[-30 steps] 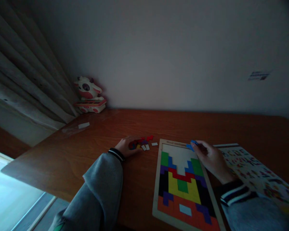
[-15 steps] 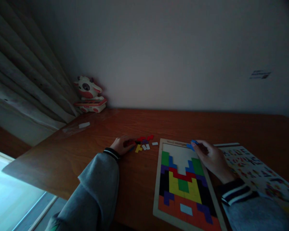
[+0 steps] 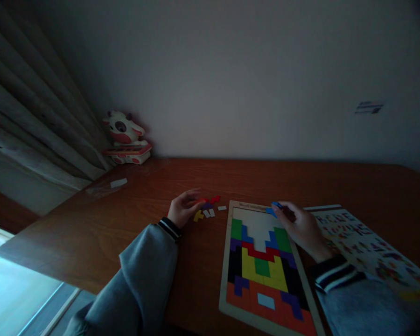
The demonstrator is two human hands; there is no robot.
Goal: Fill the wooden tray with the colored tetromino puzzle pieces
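My right hand [image 3: 303, 228] pinches a blue puzzle piece [image 3: 276, 205] over the top right corner of a wooden puzzle board [image 3: 224, 280]. Coloured block pieces fill the board's lower part, among them an orange row, a yellow U shape [image 3: 264, 278] and black sides. The upper middle is bare pale wood. To the board's left, my left hand [image 3: 182, 208] hovers at a small pile of loose pieces, thumb and fingers apart. Beside it lie a yellow piece [image 3: 198, 215], a purple piece [image 3: 207, 206], a red piece [image 3: 215, 199] and several white ones [image 3: 222, 208]. Its fingers partly hide the pile.
A printed pattern sheet [image 3: 362, 242] lies right of the board, partly under my right forearm. On the brown table [image 3: 182, 175], a cow-shaped toy [image 3: 126, 137] stands at the back left, near a curtain [image 3: 38, 116] and a white label [image 3: 118, 183]. A wall rises behind.
My left hand has lifted slightly and shifted right over the pile, its fingers opening. My right hand keeps the blue piece at the board's corner. The whole view has shifted a little.
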